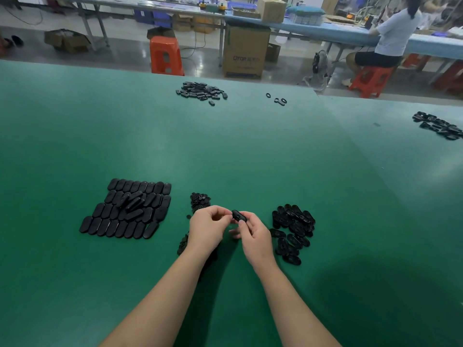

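Shell [239, 216], black and oval, is held just above the table [250, 151], near its front edge, between both hands. Left hand [208, 229]: fingers curled, fingertips pinching the left end of the shell. Right hand [253, 236]: thumb and forefinger clamped on the right end. The hands are close together and meet only at the shell.

Containers:
- Large carton [245, 46] stands on the floor beyond the far edge of the table. Flaps are closed and the contents are hidden. Its front reads "OTOR", followed by characters too blurred to read.
- Open carton [66, 41] sits on the floor at far left, flaps up. The contents cannot be made out.
- Small carton [271, 8] sits closed on the far bench [350, 36].
- Blue bins [152, 17] stand under that bench. Their contents are not visible.

Parts lie directly on the table:
- Covers [125, 211] lie in rows left of the hands, with several loose ones on top.
- Heap [199, 200] of small black parts lies just beyond the left hand.
- Frames [293, 229], open-centred, are piled just right of the right hand.
- Far pile [200, 91] lies near the far edge, with three loose pieces [276, 98] to its right.
- Edge pile [438, 125] lies at the right border of the view.

Orange stool [165, 55] stands left of the large carton. A person [393, 33] sits at the far bench.
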The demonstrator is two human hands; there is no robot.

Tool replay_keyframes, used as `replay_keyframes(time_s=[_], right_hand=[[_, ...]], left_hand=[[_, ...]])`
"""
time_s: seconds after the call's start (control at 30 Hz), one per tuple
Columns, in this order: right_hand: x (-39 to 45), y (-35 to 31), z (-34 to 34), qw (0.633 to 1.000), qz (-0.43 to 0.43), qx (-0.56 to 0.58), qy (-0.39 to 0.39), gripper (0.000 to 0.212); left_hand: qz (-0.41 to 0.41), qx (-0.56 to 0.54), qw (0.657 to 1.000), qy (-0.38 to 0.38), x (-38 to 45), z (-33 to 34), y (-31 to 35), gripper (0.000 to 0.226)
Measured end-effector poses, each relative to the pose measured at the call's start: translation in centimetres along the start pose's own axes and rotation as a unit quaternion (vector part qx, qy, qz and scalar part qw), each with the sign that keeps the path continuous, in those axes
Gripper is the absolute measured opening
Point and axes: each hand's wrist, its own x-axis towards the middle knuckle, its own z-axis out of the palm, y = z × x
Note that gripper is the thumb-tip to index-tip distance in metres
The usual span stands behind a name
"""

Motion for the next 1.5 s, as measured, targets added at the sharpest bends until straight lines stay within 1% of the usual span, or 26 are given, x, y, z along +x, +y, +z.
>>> replay_keyframes(time_s=[0.07, 0.17, 0.27, 0.4, 0.5, 0.57, 0.6, 0.7, 0.87, 1.0, 1.1, 1.33, 1.5], right_hand=[[0.0, 0.1, -0.1, 1.0, -0.004, -0.021, -0.001, 0.022], [0.0, -0.1, -0.3, 0.998, -0.012, -0.054, -0.001, 0.027], [-0.1, -0.3, -0.3, 0.998, -0.017, -0.056, 0.001, 0.029], [-0.2, -0.4, -0.3, 0.999, -0.017, -0.045, -0.004, 0.028], [-0.2, -0.5, -0.5, 1.0, 0.001, 0.006, -0.003, 0.027], [-0.2, -0.6, -0.6, 0.998, 0.019, 0.064, -0.009, 0.026], [-0.2, -0.6, -0.7, 0.997, 0.022, 0.077, -0.01, 0.025], [-0.1, -0.6, -0.7, 0.998, 0.018, 0.063, -0.005, 0.022], [-0.1, -0.6, -0.7, 0.999, 0.016, 0.035, 0.003, 0.018], [0.0, -0.6, -0.8, 1.0, 0.017, 0.013, 0.007, 0.017], [0.0, -0.6, -0.8, 1.0, 0.012, 0.001, 0.003, 0.017], [0.0, -0.7, -0.8, 1.0, 0.011, 0.012, 0.008, 0.022], [0.0, -0.5, -0.7, 0.999, 0.024, 0.03, 0.008, 0.017]], left_hand=[[0.021, 0.072, 0.997, -0.001, 0.1, 0.4, 0.4, 0.011], [0.046, 0.135, 0.99, -0.01, 0.0, 0.8, 0.8, 0.012], [0.068, 0.167, 0.984, -0.012, 0.2, 0.9, 1.1, 0.01], [0.078, 0.188, 0.979, -0.023, 0.5, 0.6, 1.2, 0.01], [0.087, 0.205, 0.975, 0.008, 0.4, 0.7, 1.3, 0.011], [0.083, 0.207, 0.974, 0.022, 0.4, 0.8, 1.5, 0.017], [0.074, 0.199, 0.977, 0.012, 0.5, 0.8, 1.6, 0.018], [0.036, 0.151, 0.987, -0.037, 0.9, 0.7, 1.7, 0.011], [0.024, 0.121, 0.991, -0.056, 1.0, 0.7, 1.6, 0.01], [0.044, 0.152, 0.986, -0.051, 0.6, 0.8, 1.5, 0.009], [0.037, 0.147, 0.987, -0.047, 0.3, 0.8, 1.5, 0.005], [0.036, 0.147, 0.988, -0.04, 0.0, 1.0, 1.6, 0.003], [0.039, 0.158, 0.986, -0.023, -0.3, 1.2, 1.7, 0.004]])
